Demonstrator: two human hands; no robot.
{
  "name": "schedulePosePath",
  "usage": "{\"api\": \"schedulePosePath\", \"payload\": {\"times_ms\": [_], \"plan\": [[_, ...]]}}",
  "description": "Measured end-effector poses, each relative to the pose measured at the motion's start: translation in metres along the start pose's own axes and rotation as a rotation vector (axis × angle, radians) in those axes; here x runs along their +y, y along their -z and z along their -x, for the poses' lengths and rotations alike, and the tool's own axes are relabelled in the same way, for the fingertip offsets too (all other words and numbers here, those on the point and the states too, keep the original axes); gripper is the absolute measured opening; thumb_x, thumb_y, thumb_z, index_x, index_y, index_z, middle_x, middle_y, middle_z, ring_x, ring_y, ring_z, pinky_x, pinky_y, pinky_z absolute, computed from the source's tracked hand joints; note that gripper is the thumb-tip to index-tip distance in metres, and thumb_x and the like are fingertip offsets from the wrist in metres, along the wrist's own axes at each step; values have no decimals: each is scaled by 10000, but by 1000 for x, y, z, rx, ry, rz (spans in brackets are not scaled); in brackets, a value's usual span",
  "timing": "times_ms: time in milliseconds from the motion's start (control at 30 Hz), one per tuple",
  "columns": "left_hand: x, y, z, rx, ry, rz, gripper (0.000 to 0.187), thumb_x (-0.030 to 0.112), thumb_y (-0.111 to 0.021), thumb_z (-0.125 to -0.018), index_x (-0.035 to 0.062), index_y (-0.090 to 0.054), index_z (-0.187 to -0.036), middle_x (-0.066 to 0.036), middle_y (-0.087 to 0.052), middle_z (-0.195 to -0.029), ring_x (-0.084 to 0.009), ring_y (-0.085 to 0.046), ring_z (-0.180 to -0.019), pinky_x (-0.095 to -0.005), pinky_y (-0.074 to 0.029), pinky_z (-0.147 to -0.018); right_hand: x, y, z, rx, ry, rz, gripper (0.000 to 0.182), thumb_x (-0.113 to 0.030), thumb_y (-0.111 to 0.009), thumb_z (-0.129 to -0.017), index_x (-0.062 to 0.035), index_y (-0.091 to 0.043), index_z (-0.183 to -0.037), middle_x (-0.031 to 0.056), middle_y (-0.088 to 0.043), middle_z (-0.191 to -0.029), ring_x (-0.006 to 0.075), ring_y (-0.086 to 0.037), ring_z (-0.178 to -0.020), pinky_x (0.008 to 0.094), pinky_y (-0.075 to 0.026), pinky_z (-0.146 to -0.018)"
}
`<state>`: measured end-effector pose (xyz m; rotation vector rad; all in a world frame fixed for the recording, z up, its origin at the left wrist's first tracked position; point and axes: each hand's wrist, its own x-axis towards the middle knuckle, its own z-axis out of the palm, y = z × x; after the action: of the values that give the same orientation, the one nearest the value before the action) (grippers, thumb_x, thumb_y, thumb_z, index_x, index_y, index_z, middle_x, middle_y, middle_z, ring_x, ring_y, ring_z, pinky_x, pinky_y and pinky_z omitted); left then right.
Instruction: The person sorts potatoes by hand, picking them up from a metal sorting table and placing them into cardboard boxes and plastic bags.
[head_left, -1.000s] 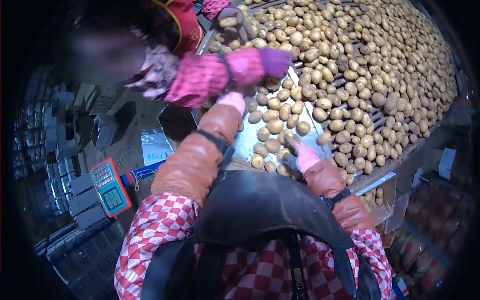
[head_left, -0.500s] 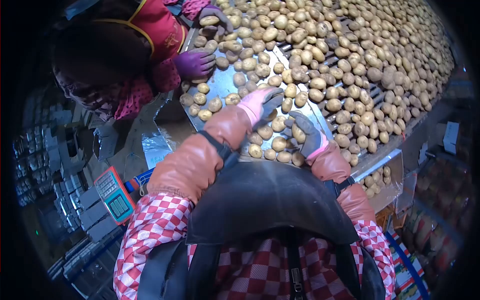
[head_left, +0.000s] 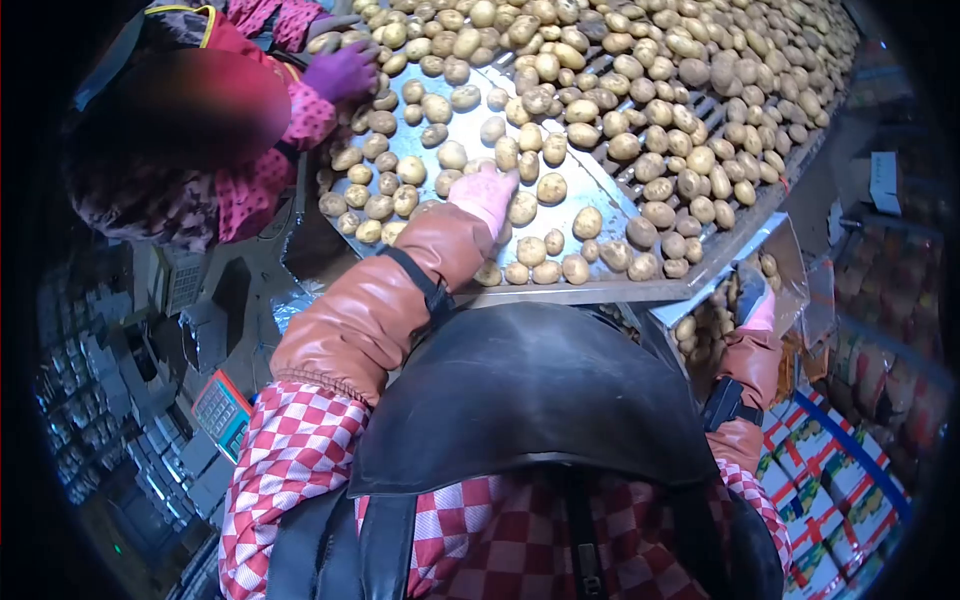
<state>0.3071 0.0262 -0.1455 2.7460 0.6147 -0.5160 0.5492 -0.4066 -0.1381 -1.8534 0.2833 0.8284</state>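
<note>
Loose potatoes (head_left: 587, 222) lie scattered over a metal sorting table (head_left: 590, 180). My left hand (head_left: 487, 193), in a pink and grey glove, is over the table among them. Its pink back faces me, and the fingers are mostly hidden, so its grip cannot be made out. Off the table's right corner, my right hand (head_left: 757, 298) reaches over a box (head_left: 790, 262) that has potatoes (head_left: 708, 322) in it. The grey fingers of its glove look stretched out and slightly bent, with no potato plainly visible in them.
A co-worker's purple-gloved hand (head_left: 340, 72) is among potatoes at the table's upper left. A dense potato heap (head_left: 700, 60) covers the slatted part beyond. Below left is a scale display (head_left: 222, 412); printed cartons (head_left: 835, 480) are stacked at lower right.
My right hand has left the table, where it held a potato, and moved right to the box. My left hand has shifted slightly left. The co-worker's hands moved away to the upper left.
</note>
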Motion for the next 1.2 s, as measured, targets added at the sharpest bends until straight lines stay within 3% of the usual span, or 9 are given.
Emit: {"api": "schedulePosePath", "payload": {"times_ms": [100, 267, 367, 567, 700, 933, 1000, 1100, 1200], "plan": [[4, 3, -5, -60, 4, -92, 416, 133, -611, -797, 163, -538, -1205, -232, -530, -1169, -379, -613, -1028, -455, -528, -809, 5, 14, 18, 406, 544, 753, 352, -278, -643, -910, -69, -636, -1194, 114, -677, -929, 255, -640, -919, 355, -505, -829], [-16, 0, 4, 122, 261, 247, 457, 262, -681, -786, 202, -578, -1227, -226, -558, -1158, -407, -594, -1035, -448, -499, -898, 21, -91, 43, 93, 412, 272, 417, -97, -701, -841, -61, -605, -1245, 155, -657, -1080, 236, -632, -917, 330, -522, -808], [-6, 8, 41, 198, 152, 382, 510, 175, -646, -790, 214, -555, -1290, -259, -517, -1198, -423, -567, -1096, -455, -477, -951, 22, -177, 54, 83, 420, 1135, 842, -261, -811, -695, -99, -398, -1411, 249, -546, -1244, 401, -559, -1139, 442, -477, -943], [11, -21, 47, 23, -18, 289, 564, 189, -709, -759, 216, -550, -1299, -245, -520, -1182, -429, -582, -1056, -454, -505, -907, -2, -234, 31, -243, 579, 724, 748, -197, -773, -755, -92, -416, -1404, 232, -566, -1208, 370, -587, -1075, 446, -468, -938], [25, 4, 46, 140, 33, 666, 565, 282, -783, -780, 108, -558, -1268, -220, -655, -1054, -312, -656, -950, -405, -525, -846, -3, -239, 57, -553, -14, -584, 482, -198, -630, -909, -41, -493, -1344, 80, -627, -1143, 201, -621, -996, 334, -524, -838], [20, -13, 53, 87, -553, 376, 435, 289, -649, -884, 124, -546, -1273, -150, -625, -1111, -350, -580, -1078, -444, -455, -915, -1, -164, 64, -454, 265, -79, 342, -314, -651, -854, -59, -574, -1068, 49, -604, -808, 143, -555, -552, 235, -422, -445], [-17, -30, 62, 158, -807, -12, 463, 299, -684, -816, 156, -568, -1241, -125, -528, -1290, -338, -461, -1246, -486, -376, -1009, -21, -100, 65, -259, -45, -311, 250, -217, -686, -851, -63, -589, -1022, 70, -615, -806, 149, -564, -551, 271, -422, -431], [-36, -18, 64, 265, -308, -41, 460, 277, -698, -786, 163, -569, -1213, -127, -521, -1272, -348, -485, -1192, -485, -401, -977, -14, -30, 40, 278, 55, 1021, 233, -160, -703, -853, -76, -658, -1066, 75, -635, -912, 153, -595, -721, 290, -502, -612], [-35, -29, 51, 471, 119, 139, 367, 224, -676, -803, 148, -601, -1154, -139, -554, -1211, -348, -500, -1166, -469, -404, -977, 2, -49, 18, 282, 829, 905, 307, -145, -724, -830, -107, -659, -1128, 86, -652, -996, 167, -600, -731, 308, -507, -643]]}}
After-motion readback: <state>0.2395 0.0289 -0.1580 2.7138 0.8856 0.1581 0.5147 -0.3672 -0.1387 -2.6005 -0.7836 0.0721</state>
